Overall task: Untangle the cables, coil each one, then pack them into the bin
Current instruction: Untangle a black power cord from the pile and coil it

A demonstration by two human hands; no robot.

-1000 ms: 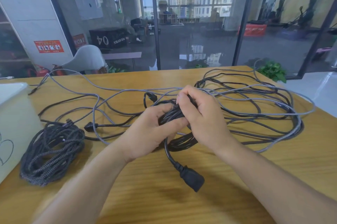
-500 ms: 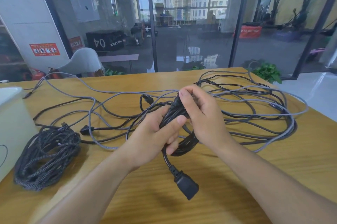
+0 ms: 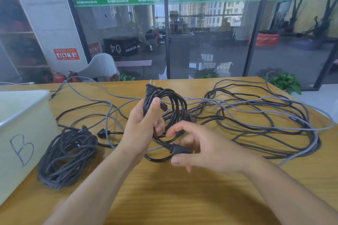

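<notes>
My left hand [image 3: 141,129] grips a coiled black power cable [image 3: 175,107] and holds the coil upright above the table, its plug prongs sticking up at the top. My right hand [image 3: 199,149] is beside the coil's lower end, thumb and fingers pinching the cable's black connector [image 3: 178,150]. A tangle of grey and black cables [image 3: 265,115] spreads over the right and far side of the wooden table [image 3: 182,197]. A coiled braided dark cable [image 3: 67,155] lies on the left. The white bin [image 3: 22,133], marked with a letter B, stands at the left edge.
A small black angled plug [image 3: 102,132] lies between the braided coil and my left hand. Grey cable strands run toward the table's far left corner. A glass wall, a grey chair [image 3: 100,67] and potted plants [image 3: 285,81] are behind the table.
The left hand has lifted the black coil upright and higher. The right hand has left the coil's top and dropped to its lower end, taking hold of the dangling connector.
</notes>
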